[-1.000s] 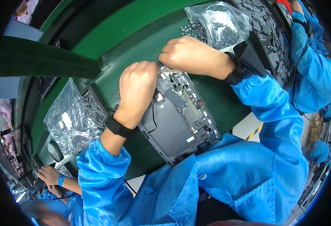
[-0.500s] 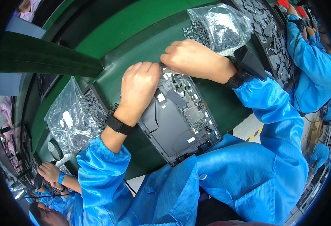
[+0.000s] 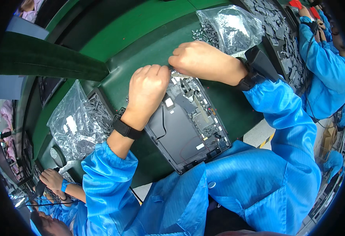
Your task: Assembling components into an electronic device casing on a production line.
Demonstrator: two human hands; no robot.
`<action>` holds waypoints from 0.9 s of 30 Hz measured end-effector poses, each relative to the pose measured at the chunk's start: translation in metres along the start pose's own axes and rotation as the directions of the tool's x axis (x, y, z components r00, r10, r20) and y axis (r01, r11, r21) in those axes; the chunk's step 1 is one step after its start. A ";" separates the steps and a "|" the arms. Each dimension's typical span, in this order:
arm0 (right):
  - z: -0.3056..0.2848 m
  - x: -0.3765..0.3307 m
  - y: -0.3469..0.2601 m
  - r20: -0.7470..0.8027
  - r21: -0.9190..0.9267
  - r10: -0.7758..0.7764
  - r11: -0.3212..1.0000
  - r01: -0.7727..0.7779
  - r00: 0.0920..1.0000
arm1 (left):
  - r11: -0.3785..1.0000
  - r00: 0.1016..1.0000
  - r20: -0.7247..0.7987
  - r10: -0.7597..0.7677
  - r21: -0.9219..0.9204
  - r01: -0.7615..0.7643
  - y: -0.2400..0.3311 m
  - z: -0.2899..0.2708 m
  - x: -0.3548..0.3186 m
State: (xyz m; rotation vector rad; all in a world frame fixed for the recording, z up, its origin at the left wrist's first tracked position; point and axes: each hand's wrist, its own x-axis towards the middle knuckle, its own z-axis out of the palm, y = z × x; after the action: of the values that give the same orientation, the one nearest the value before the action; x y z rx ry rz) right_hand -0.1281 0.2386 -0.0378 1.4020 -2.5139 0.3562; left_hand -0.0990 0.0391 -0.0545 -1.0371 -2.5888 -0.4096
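Little changes in a second: left hand (image 3: 149, 85) and right hand (image 3: 195, 59) stay curled close, grip I cannot tell, at the eleven-o'clock end of the electronics chassis (image 3: 179, 135); work seems fixed there

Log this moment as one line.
left hand: at far end of opened device casing | right hand: beside left | grips: hidden | casing: circuit board exposed

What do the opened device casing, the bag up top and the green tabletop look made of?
Opened device casing: matte dark grey plastic or coated metal; the even, dull surface leaves it open.
Bag: thin, glossy clear plastic film, judging by crinkles and bright glints.
Green tabletop: perhaps a smooth rubber or vinyl covering, from its soft sheen.
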 end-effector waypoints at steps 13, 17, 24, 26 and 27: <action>-0.034 -0.035 -0.048 -0.157 -0.153 -0.166 0.978 0.142 0.973 | 0.972 0.987 0.038 -0.155 -0.175 0.159 0.004 -0.010 -0.006; -0.035 -0.058 -0.086 0.097 -0.231 -0.192 0.950 0.210 0.977 | 0.948 0.976 0.029 -0.215 -0.234 0.216 0.006 -0.014 -0.007; -0.017 -0.070 -0.073 -0.128 -0.219 -0.211 0.959 0.180 0.969 | 0.943 0.973 0.041 -0.225 -0.243 0.228 0.009 -0.016 -0.005; -0.017 -0.066 -0.069 -0.174 -0.277 -0.153 0.956 0.101 0.973 | 0.944 0.974 0.050 -0.219 -0.242 0.225 0.010 -0.017 -0.004; -0.017 -0.064 -0.067 -0.223 -0.327 -0.095 0.945 0.017 0.970 | 0.944 0.974 0.050 -0.220 -0.241 0.225 0.010 -0.017 -0.004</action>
State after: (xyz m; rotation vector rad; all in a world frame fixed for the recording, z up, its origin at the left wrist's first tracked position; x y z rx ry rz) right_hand -0.0368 0.2614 -0.0362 1.2209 -2.2125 0.0849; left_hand -0.0862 0.0373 -0.0392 -0.8254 -2.7358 -0.7963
